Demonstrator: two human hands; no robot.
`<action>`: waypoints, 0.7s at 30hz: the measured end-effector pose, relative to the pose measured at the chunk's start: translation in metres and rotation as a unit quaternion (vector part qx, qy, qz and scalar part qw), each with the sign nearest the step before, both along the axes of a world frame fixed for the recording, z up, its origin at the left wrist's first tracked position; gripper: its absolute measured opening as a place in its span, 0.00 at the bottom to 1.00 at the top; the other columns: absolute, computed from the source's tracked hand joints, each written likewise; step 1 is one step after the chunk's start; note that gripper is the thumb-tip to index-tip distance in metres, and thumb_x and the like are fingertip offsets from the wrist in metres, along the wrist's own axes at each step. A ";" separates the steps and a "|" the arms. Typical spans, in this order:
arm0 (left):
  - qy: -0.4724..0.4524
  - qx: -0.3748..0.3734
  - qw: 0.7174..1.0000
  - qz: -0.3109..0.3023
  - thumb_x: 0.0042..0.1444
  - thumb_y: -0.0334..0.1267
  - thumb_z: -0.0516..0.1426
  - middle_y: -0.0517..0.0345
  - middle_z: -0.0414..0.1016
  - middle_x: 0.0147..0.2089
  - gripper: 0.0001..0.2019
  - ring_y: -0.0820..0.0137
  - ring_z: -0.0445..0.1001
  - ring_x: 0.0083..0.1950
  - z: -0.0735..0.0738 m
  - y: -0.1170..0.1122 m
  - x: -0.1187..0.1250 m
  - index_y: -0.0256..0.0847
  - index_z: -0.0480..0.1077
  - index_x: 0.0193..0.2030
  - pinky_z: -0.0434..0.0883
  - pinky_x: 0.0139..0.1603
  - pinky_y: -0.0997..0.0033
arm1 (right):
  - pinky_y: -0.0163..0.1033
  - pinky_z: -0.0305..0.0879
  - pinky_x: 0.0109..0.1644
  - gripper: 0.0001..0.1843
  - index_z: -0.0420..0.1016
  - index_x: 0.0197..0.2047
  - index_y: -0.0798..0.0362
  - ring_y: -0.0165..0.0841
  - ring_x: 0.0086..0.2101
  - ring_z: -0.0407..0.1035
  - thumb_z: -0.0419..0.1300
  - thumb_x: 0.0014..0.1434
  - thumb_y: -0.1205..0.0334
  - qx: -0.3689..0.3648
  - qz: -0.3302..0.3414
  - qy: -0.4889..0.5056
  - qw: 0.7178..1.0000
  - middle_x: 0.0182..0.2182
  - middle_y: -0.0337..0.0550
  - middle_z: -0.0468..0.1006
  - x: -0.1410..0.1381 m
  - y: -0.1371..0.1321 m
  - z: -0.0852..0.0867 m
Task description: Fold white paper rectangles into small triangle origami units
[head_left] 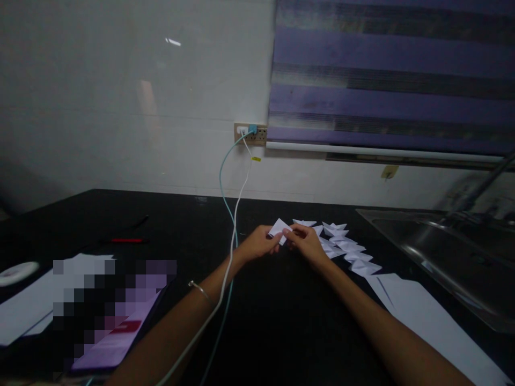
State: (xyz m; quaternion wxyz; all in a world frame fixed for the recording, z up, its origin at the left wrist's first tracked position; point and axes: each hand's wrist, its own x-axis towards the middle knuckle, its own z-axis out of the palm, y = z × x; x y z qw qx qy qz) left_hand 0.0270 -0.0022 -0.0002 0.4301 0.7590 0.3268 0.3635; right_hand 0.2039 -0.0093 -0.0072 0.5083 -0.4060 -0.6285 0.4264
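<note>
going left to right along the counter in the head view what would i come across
White round item, red pen-like item, left hand, folded white paper, right hand, rightmost paper boat, metal sink.

Ahead of you, a white cable and a teal cable run from a wall socket beside a striped purple blind. To your right is a metal sink; to your left, a slim red object lies on the bench.
</note>
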 end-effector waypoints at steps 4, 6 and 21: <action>-0.008 0.002 1.000 -0.010 0.60 0.49 0.51 0.58 0.69 0.22 0.19 0.78 0.66 0.21 0.001 0.001 0.000 0.33 0.69 0.30 0.62 0.24 0.78 | 0.33 0.56 0.23 0.18 0.76 0.31 0.56 0.27 0.19 0.62 0.64 0.49 0.48 -0.004 0.001 0.014 1.000 0.19 0.37 0.70 0.001 -0.001 0.002; -0.018 0.001 0.999 -0.028 0.60 0.49 0.51 0.58 0.69 0.22 0.20 0.78 0.66 0.21 0.002 0.001 -0.001 0.33 0.69 0.30 0.63 0.24 0.78 | 0.33 0.55 0.23 0.17 0.75 0.29 0.57 0.27 0.19 0.61 0.65 0.48 0.49 -0.003 -0.003 0.016 1.000 0.19 0.37 0.70 0.001 -0.001 0.004; -0.114 -0.050 0.991 0.042 0.57 0.52 0.53 0.60 0.67 0.16 0.21 0.79 0.61 0.16 0.004 0.010 -0.012 0.32 0.73 0.30 0.56 0.18 0.79 | 0.35 0.57 0.24 0.19 0.78 0.30 0.56 0.28 0.20 0.60 0.66 0.47 0.47 -0.001 -0.045 0.078 0.996 0.18 0.38 0.70 0.007 0.007 0.001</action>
